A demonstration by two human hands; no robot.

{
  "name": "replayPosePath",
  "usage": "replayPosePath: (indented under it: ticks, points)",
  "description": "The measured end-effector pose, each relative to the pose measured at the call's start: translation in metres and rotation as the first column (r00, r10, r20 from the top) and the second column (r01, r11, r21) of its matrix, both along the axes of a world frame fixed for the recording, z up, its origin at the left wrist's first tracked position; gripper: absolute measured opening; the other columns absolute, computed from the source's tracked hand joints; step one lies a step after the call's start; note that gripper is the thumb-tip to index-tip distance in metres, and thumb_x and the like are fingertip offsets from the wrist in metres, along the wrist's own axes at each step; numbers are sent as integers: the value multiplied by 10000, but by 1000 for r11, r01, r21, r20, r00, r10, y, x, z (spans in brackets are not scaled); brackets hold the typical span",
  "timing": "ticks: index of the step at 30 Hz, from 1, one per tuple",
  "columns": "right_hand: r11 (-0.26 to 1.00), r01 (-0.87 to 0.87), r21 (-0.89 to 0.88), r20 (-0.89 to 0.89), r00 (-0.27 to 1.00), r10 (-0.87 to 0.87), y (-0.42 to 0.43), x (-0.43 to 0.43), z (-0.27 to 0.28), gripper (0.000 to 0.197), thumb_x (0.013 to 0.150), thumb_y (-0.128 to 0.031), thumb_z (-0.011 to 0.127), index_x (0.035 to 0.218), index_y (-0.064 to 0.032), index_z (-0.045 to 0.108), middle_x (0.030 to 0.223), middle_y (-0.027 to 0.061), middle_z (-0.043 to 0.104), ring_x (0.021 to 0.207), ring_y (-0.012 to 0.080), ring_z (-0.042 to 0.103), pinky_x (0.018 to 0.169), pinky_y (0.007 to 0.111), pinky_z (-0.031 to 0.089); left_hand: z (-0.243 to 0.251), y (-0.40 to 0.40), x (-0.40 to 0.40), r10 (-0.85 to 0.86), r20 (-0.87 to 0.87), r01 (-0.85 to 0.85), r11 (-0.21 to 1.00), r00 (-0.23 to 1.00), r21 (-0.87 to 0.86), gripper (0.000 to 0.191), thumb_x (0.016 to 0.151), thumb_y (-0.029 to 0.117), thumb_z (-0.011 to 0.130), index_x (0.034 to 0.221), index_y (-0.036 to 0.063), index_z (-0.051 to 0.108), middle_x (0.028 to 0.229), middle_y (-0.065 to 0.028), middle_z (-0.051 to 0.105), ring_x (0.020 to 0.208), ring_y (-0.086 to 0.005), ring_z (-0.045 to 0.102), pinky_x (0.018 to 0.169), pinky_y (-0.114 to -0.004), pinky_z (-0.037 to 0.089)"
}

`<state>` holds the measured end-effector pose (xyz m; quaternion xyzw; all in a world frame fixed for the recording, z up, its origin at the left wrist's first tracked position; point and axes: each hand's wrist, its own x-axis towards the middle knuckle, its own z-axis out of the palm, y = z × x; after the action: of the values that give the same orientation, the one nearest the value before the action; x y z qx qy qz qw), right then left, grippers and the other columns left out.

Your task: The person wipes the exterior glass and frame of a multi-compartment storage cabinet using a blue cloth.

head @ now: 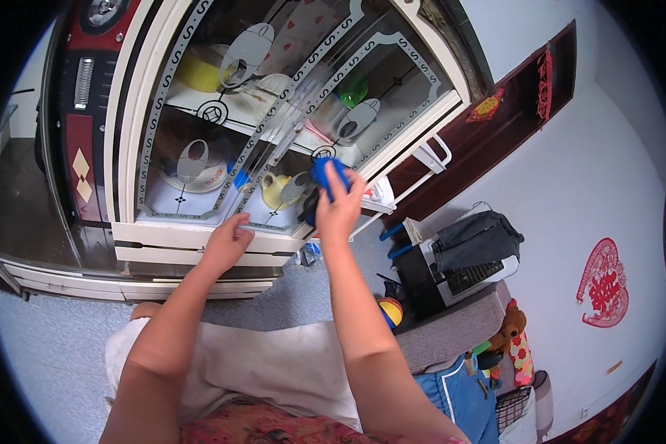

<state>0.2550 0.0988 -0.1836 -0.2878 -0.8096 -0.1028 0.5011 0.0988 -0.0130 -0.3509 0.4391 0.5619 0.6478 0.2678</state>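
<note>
My right hand [338, 208] grips a bunched blue cloth [328, 173] at the lower part of the right glass door [391, 89] of a white display cabinet. Whether the cloth presses on the glass is hard to tell. My left hand [227, 244] holds nothing; its fingers are loosely bent near the bottom edge of the left glass door [161, 133], just above the white drawer front [172, 244]. Behind the glass stand a yellow teapot [273, 191], a round plate [200, 180], a yellow roll-shaped item [200, 72] and a green object [354, 89].
A red and black speaker [86, 127] stands left of the cabinet. Below runs a low cabinet [89, 286]. At right are a white rail [405, 194], a keyboard [477, 277] partly under dark cloth [477, 241], a grey sofa [455, 338] and a teddy bear [513, 322].
</note>
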Motion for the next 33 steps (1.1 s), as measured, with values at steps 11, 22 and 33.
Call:
replayPosePath:
  ticks: [11,22,33]
  points:
    - [920,-60,386,-66,994,92,19,-27,141,576,756,61,757,1273,-191,722,1243,185,562,1160,383,587,998,442,498,-1,-3,-1,2,-39,-3,1000,999,-13,505,942,220,713,1388,28,574,1291,-157,679,979,-232,708,916,-353,557]
    - [918,-90,387,-15,994,104,-6,-61,104,596,762,27,790,1310,-189,696,1246,208,539,1154,400,579,996,446,496,5,-11,-4,21,-64,-22,1000,998,-22,515,944,214,713,1399,21,566,1301,-155,671,1005,-237,714,917,-366,562]
    - [929,-94,358,29,996,89,-8,-44,92,583,758,49,765,1275,-216,723,1241,183,561,1124,390,606,951,435,526,10,-12,-2,31,-102,-35,999,994,-39,520,936,208,723,1398,26,568,1296,-151,668,1000,-239,708,911,-368,562]
